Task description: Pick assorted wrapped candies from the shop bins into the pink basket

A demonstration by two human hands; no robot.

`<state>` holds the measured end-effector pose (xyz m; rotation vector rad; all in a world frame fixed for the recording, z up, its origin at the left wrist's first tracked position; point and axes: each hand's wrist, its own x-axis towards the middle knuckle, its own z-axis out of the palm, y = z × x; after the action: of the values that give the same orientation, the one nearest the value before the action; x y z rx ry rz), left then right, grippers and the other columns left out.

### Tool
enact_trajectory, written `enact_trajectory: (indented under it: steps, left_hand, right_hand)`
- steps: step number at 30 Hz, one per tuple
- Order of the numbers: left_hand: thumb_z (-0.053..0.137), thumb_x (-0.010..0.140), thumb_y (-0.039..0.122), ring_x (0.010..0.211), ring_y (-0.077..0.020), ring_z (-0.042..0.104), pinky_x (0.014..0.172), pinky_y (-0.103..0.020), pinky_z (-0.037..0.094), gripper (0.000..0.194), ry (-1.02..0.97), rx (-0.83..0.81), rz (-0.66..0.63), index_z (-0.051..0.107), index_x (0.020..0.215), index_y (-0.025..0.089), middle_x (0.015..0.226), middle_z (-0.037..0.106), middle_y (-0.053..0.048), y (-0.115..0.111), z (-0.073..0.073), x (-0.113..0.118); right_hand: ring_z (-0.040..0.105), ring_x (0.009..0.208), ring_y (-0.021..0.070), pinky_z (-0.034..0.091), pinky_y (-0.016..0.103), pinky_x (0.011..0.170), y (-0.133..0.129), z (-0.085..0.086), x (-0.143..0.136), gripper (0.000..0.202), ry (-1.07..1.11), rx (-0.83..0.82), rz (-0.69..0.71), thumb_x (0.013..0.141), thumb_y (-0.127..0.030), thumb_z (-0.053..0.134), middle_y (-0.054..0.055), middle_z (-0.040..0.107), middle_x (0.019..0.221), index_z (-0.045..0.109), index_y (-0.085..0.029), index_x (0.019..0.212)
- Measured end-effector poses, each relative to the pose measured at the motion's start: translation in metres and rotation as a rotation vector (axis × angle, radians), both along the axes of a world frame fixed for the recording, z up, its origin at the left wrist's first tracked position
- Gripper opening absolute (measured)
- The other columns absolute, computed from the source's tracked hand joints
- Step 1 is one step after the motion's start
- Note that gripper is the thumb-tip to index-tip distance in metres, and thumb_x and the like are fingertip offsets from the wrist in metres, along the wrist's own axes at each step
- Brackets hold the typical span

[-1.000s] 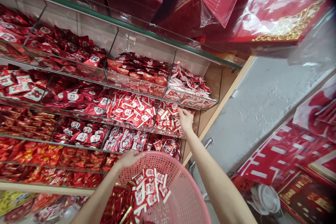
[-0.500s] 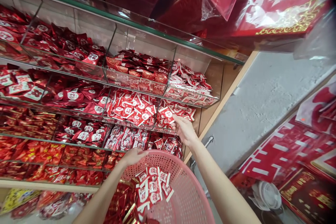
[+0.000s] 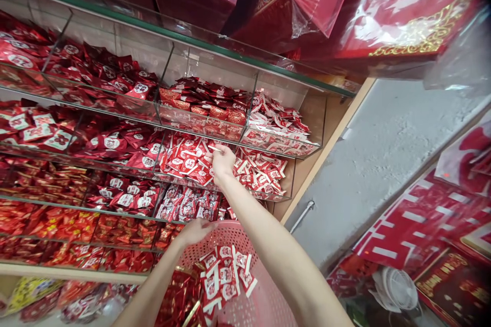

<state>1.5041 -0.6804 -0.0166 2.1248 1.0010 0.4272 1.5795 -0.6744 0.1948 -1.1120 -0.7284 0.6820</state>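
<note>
My left hand (image 3: 195, 232) grips the near-left rim of a pink perforated plastic basket (image 3: 268, 286). Inside the basket lie small red-and-white packets (image 3: 224, 276) and shiny dark red wrapped pieces (image 3: 178, 294). My right hand (image 3: 223, 163) reaches over the basket to a shelf compartment of red packets with round white labels (image 3: 184, 158). Its fingers are pinched, with a thin pale edge, seemingly a small packet seen side-on, between them; the fingers partly hide it. Just right of that hand is a compartment of red-and-cream packets (image 3: 264, 171).
Clear dividers split the stepped shelves into compartments of red packets (image 3: 118, 199). Large red boxes in plastic (image 3: 291, 0) stand on the glass shelf (image 3: 184, 36) above. A grey wall (image 3: 387, 148) is at right, with red goods and a white plastic container (image 3: 397, 288) below.
My right hand has moved left from the rightmost compartment, where it held a red packet with a white label, to the neighbouring compartment. My left hand stays on the basket rim.
</note>
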Motion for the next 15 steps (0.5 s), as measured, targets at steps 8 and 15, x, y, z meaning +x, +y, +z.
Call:
enact_trajectory:
  steps: [8, 15]
  left_hand:
    - [0.035, 0.067, 0.068, 0.052, -0.0107, 0.04, 0.051, -0.021, 0.025, 0.053, -0.012, -0.019, 0.01, 0.046, 0.055, 0.017, 0.051, 0.041, 0.004, -0.003, 0.003, -0.003]
    - [0.034, 0.067, 0.069, 0.054, -0.0118, 0.043, 0.052, -0.02, 0.027, 0.055, 0.014, -0.01, -0.001, 0.05, 0.055, 0.017, 0.052, 0.045, 0.003, -0.004, 0.007, 0.001]
  right_hand:
    - [0.059, 0.059, 0.0092, 0.048, 0.021, 0.054, -0.004, -0.008, 0.016, 0.051, -0.198, 0.024, 0.21, 0.068, -0.006, 0.043, 0.002, 0.061, 0.087, 0.042, -0.019, 0.118]
    - [0.053, 0.047, 0.0067, 0.041, 0.018, 0.043, -0.032, -0.029, 0.06, 0.024, -0.448, 0.105, -0.153, 0.073, -0.028, 0.043, 0.002, 0.061, 0.083, 0.054, -0.019, 0.093]
